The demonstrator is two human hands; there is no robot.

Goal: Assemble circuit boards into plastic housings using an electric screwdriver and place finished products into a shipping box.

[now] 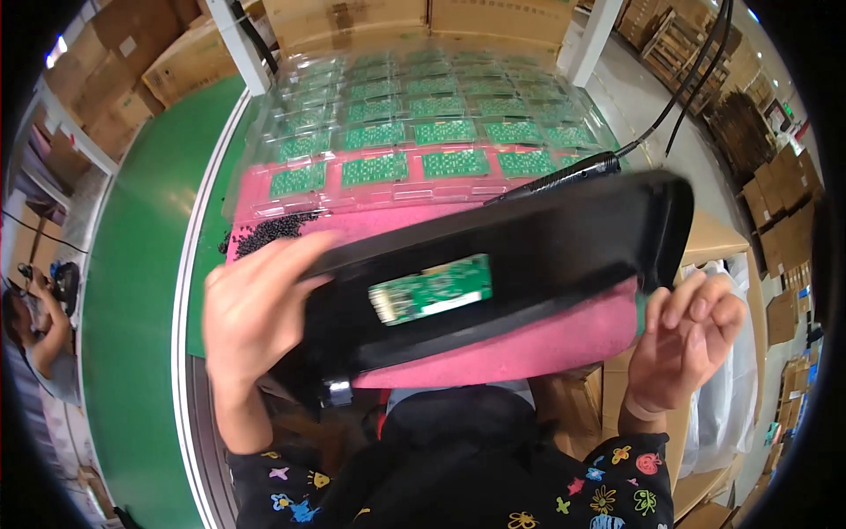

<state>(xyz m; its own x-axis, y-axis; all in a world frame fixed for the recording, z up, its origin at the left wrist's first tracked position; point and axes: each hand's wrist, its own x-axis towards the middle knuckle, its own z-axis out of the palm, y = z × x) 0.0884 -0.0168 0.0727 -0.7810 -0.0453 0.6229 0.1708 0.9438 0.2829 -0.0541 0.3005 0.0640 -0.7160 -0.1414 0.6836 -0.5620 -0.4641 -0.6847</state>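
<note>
A long black plastic housing (564,238) is tilted in front of me above the pink mat. Inside it lies a green circuit board (432,289) with a pale connector at its left end. My left hand (264,304), slightly blurred, grips the housing's left end. Beside the right end is my right hand (687,339), its fingers curled in toward the thumb; whatever they hold, if anything, is hidden. Behind the housing lies a black electric screwdriver (564,176) with a cable. Small black screws (269,231) form a pile on the mat near my left hand.
Clear plastic trays (370,187) with several green circuit boards cover the back of the pink mat (529,348). Cardboard boxes (352,26) stand behind them. To the right is an open carton (714,238) with plastic wrapping. Another person (44,335) works at far left.
</note>
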